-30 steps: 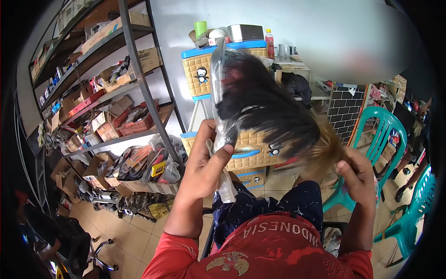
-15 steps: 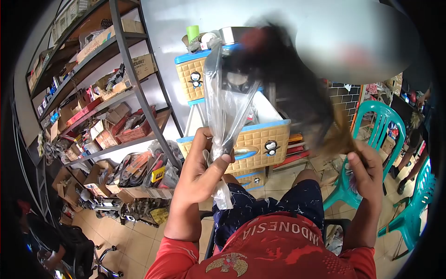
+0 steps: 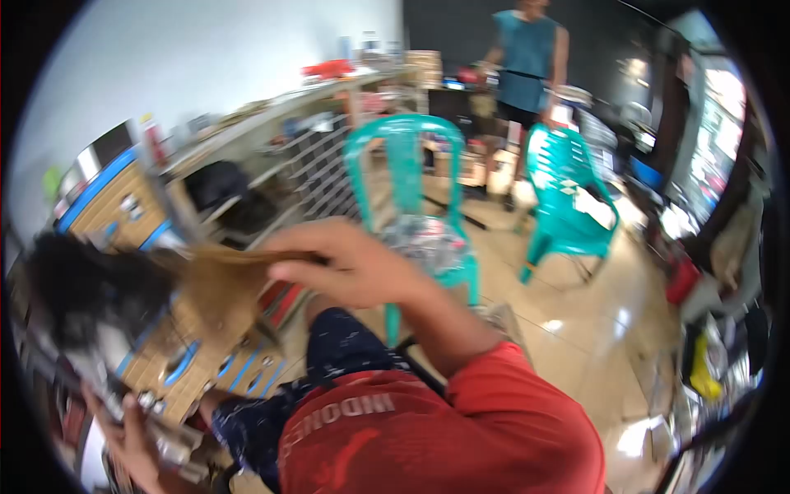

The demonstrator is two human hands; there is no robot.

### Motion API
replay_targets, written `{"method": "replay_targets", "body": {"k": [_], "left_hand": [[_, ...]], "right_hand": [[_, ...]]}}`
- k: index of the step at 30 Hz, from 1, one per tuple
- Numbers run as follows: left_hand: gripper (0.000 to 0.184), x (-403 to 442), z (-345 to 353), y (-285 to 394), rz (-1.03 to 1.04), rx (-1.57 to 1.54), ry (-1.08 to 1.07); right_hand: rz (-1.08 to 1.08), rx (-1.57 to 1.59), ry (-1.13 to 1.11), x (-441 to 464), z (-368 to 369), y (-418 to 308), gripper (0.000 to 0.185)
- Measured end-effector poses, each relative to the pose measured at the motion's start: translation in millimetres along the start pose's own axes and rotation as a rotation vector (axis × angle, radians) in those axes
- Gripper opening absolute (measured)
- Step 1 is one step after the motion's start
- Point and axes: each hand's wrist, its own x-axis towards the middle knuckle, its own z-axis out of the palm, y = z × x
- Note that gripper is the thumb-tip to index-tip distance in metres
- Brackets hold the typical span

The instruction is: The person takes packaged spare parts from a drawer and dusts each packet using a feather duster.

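My right hand is closed, its thumb and fingers pinching the brown end of a long hair-like bundle. The bundle's bushy black part stretches left, smeared by motion; its brown part fans out beside my fingers. At lower left, my left hand appears closed around a clear plastic bag, blurred and partly lost against the background. The black end hangs above my left hand, at the bag's upper part; whether it is inside I cannot make out.
A tan drawer cabinet with blue trim stands at left. One green plastic chair holds a plastic-wrapped bundle; another green chair is farther right. Behind it stands a person. A cluttered shelf lines the wall.
My view has swung right, bringing the chairs and person toward the middle. My right hand still grips the brown end; my left hand and the bag now sit at lower left.
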Motion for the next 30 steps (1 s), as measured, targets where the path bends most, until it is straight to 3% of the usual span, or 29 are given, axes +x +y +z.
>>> {"method": "replay_targets", "body": {"k": [2, 3, 4, 5, 7, 8, 9, 11, 13, 14, 17, 18, 20, 21, 22, 24, 25, 26, 27, 29, 30], "left_hand": [[0.063, 0.9, 19.3, 1.6, 0.139, -0.021, 0.014], [0.063, 6.0, 16.7, -6.3, 0.207, 0.025, 0.062], [0.057, -6.6, 13.6, 5.3, 0.067, 0.397, 0.077], [0.057, 2.3, 15.5, 4.7, 0.069, 0.399, 0.064], [0.058, 5.5, 31.6, 5.3, 0.215, 0.142, 0.125], [0.068, 16.7, 25.7, -6.5, 0.407, 0.027, -0.072], [0.068, 17.4, 17.0, -16.4, 0.410, 0.027, -0.076], [0.076, 4.5, 34.5, 7.6, 0.232, 0.209, 0.138], [0.085, 12.7, 23.1, 8.3, 0.480, 0.419, -0.071], [0.085, 10.6, 23.3, 10.2, 0.484, 0.419, -0.072], [0.065, -1.2, 35.6, 19.6, 0.266, 0.686, 0.175], [0.065, 8.4, 25.8, 2.2, 0.272, 0.676, 0.162], [0.071, 23.7, 29.5, -9.2, 0.713, 0.229, -0.168], [0.074, 17.4, 20.0, -8.5, 0.237, 0.301, -0.041], [0.076, 2.9, 44.4, 16.8, 0.206, 0.259, -0.021], [0.077, 4.7, 55.6, 29.0, 0.181, 0.196, -0.027], [0.080, 14.3, 51.2, 25.1, 0.021, 0.002, -0.067], [0.083, 22.0, 50.3, 20.8, -0.143, -0.185, -0.111], [0.083, 20.3, 57.4, 20.1, -0.140, -0.198, -0.148], [0.093, 8.4, 72.2, 18.5, 0.172, 0.202, -0.011], [0.096, 12.1, 75.0, 19.8, 0.149, 0.161, -0.074]], "right_hand": [[0.025, -0.059, 0.037, -11.7, -16.4, -6.1, 0.024], [0.059, 0.048, -0.099, -14.8, -21.9, -10.6, 0.024], [0.084, 0.173, -0.238, -16.9, -23.6, -12.1, 0.024], [0.091, 0.173, -0.227, -10.2, -17.1, -6.3, 0.024], [-0.039, 0.120, -0.003, -9.9, -17.9, -0.2, 0.025], [-0.040, 0.120, 0.002, -10.6, -17.8, -1.3, 0.025], [0.020, 0.099, -0.058, -11.5, -18.3, -3.1, 0.025], [0.080, 0.076, -0.114, -13.2, -19.5, -4.8, 0.026], [-0.006, 0.161, -0.122, -13.3, -20.9, -4.3, 0.025], [-0.007, 0.107, -0.012, -12.7, -22.8, -9.1, 0.024], [-0.035, 0.097, 0.094, -14.6, -21.6, -4.7, 0.024], [0.134, 0.100, -0.102, -18.4, -28.6, -10.6, 0.024], [0.117, 0.082, -0.053, -21.8, -33.0, -18.4, 0.024], [0.091, 0.077, -0.020, -23.3, -34.2, -21.4, 0.024], [-0.025, -0.003, 0.117, -24.2, -32.6, -20.8, 0.024], [-0.041, -0.056, 0.129, -28.9, -32.0, -23.7, 0.024], [-0.063, -0.088, 0.130, -32.7, -33.9, -28.9, 0.025], [0.101, 0.007, -0.027, -38.5, -38.3, -42.9, 0.025], [0.115, -0.020, -0.004, -40.4, -38.3, -53.5, 0.025], [0.217, -0.092, 0.026, -45.6, -36.4, -72.1, 0.023], [0.000, -0.220, 0.222, -48.6, -27.1, -61.0, 0.021]]}}
